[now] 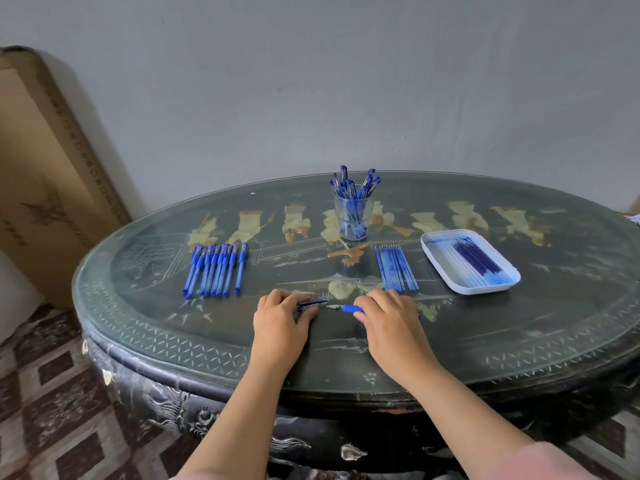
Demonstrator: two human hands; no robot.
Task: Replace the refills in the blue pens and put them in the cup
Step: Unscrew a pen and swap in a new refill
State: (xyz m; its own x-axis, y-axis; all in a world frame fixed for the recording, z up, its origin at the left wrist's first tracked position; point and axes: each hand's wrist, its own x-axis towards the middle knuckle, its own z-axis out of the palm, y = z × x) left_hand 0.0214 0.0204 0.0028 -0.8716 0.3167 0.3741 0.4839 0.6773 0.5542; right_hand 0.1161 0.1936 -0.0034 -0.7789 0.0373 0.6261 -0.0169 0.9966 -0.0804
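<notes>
Near the table's front, my left hand (pixel 281 317) grips a blue pen cap (pixel 313 304). My right hand (pixel 388 318) grips a blue pen (pixel 348 308) by its barrel, its bare tip pointing left at the cap with a small gap between them. A clear cup (pixel 353 216) holding several blue pens stands at the back middle. Several capped blue pens (pixel 216 268) lie in a row on the left. A row of blue refills (pixel 396 268) lies just beyond my right hand. A white tray (pixel 440 252) on the right holds several refills.
The oval dark table (pixel 173 341) has a glass top with painted figures. A large cardboard box (pixel 45 174) leans against the wall at the left. The grey wall stands close behind the table. Patterned floor lies at the lower left.
</notes>
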